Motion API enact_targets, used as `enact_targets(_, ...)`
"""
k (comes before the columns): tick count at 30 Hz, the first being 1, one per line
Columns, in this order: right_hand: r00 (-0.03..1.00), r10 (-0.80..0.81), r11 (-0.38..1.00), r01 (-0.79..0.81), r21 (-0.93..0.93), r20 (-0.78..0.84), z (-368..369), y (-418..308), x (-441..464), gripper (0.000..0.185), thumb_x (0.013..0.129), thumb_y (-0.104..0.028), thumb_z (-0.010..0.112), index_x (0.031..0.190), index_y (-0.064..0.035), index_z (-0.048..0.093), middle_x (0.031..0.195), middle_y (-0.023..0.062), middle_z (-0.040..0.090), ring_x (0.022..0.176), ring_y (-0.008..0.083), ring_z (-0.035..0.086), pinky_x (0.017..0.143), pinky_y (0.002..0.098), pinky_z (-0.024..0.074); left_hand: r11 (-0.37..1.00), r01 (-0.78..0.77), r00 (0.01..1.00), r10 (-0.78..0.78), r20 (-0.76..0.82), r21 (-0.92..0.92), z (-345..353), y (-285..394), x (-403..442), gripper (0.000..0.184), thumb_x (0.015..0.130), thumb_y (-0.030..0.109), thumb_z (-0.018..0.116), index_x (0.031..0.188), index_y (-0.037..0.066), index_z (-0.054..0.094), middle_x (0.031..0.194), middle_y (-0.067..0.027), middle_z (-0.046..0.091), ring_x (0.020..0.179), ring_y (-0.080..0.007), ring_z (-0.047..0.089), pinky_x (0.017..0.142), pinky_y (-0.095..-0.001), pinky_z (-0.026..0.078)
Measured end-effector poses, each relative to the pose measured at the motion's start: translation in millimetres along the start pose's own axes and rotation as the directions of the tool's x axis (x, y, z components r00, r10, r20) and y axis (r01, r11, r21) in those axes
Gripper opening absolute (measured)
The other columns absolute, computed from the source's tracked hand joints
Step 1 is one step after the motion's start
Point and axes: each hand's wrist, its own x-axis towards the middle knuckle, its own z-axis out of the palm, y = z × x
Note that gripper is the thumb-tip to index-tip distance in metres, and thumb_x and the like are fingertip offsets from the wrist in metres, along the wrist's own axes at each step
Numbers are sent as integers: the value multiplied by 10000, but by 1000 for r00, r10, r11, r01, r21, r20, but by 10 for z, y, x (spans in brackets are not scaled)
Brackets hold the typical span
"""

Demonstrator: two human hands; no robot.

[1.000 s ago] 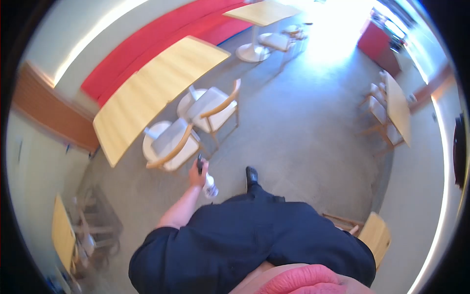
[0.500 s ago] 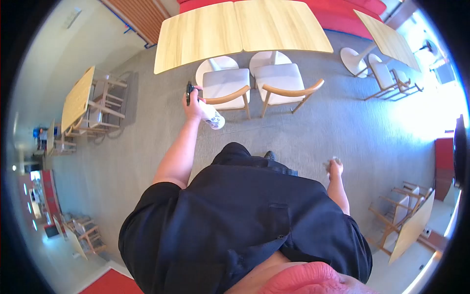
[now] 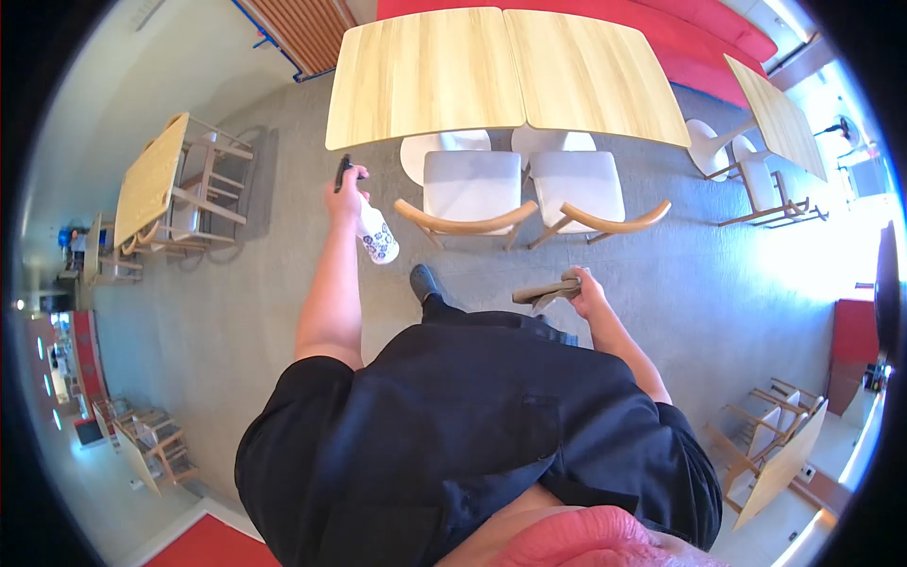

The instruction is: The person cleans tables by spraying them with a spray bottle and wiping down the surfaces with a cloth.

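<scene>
My left hand point(image 3: 346, 197) is closed round the neck of a white spray bottle point(image 3: 379, 239) with a black trigger head and a dark blue pattern. The bottle hangs tilted, left of the nearer chairs. In my right hand point(image 3: 588, 292) is a folded grey-brown cloth point(image 3: 548, 291), its loose end pointing left in front of my body. Both hands are in the air, short of the two light wood tables point(image 3: 430, 76) pushed together ahead. Neither the bottle nor the cloth touches a table.
Two chairs with pale seats point(image 3: 472, 184) and curved wooden backs stand at the tables' near side. A red bench point(image 3: 624, 42) runs behind. Another table point(image 3: 770, 113) with chairs is at far right, and one more table point(image 3: 149, 184) with chairs at left. Grey floor point(image 3: 283, 274) lies between.
My right hand has swung forward and inward, bringing the cloth into fuller view. The left hand with the spray bottle has shifted left. A shoe now shows ahead, and the tables look nearer.
</scene>
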Motion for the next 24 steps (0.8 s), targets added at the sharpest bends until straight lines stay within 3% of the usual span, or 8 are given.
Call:
enact_targets(1,998,52,996,-50,-71,25,200,138,-3,306,977,-272,715,1147,-43,605,1058,156,669,971,333,689,840,516,595,983,93,996,-93,-9,156,-33,-71,188,252,911,316,661,884,77,734,756,-46,686,537,-151,606,501,-314,484)
enact_targets(4,992,126,992,-126,-19,-1,1033,452,43,364,935,-324,782,1146,-73,624,1023,116,681,894,310,684,758,507,595,989,89,993,-97,70,115,134,-440,712,313,902,369,689,879,60,731,702,-53,660,558,-150,620,508,-319,494)
enact_targets(9,983,159,981,-167,100,89,2156,637,413,494,979,-415,719,1248,-22,587,1176,171,669,1005,335,697,872,539,601,932,-190,835,-13,551,308,973,-247,822,351,900,368,658,913,23,722,691,-112,680,613,-217,664,604,-387,523)
enact_targets(11,965,163,987,-157,46,-207,2463,526,358,522,995,-410,695,1312,-20,552,1278,163,655,1102,344,696,962,544,592,894,-291,775,12,632,341,1268,-225,924,341,896,355,643,915,23,723,694,-132,687,625,-246,674,630,-401,528)
enact_targets(14,967,186,983,-183,31,-176,2418,416,299,530,1008,-395,677,1355,-26,521,1328,157,638,1175,349,678,1026,534,572,926,-133,859,-71,508,354,1604,-13,1029,342,878,350,626,882,23,727,697,-161,691,646,-287,682,645,-409,528)
enact_targets(16,972,133,991,-132,21,-193,2246,453,498,458,972,-354,741,1244,-9,615,1223,142,697,1115,325,709,936,526,608,972,-106,855,-19,518,210,1735,150,1113,381,872,385,626,851,17,721,709,-177,693,648,-307,681,653,-421,530)
enact_targets(20,969,219,968,-231,-100,-119,2104,512,731,490,951,-429,751,1226,-39,638,1198,135,700,1068,306,707,883,503,596,965,-182,920,100,380,187,1745,-3,1632,345,883,344,658,849,5,713,647,-103,671,611,-213,666,606,-379,524)
enact_targets(24,965,106,980,-142,-140,-242,2185,594,921,529,929,-476,754,1210,-36,666,1180,132,688,997,281,684,845,461,559,995,56,991,-45,124,-85,1101,225,1847,312,893,297,660,774,11,695,656,-61,664,524,-171,629,500,-347,510)
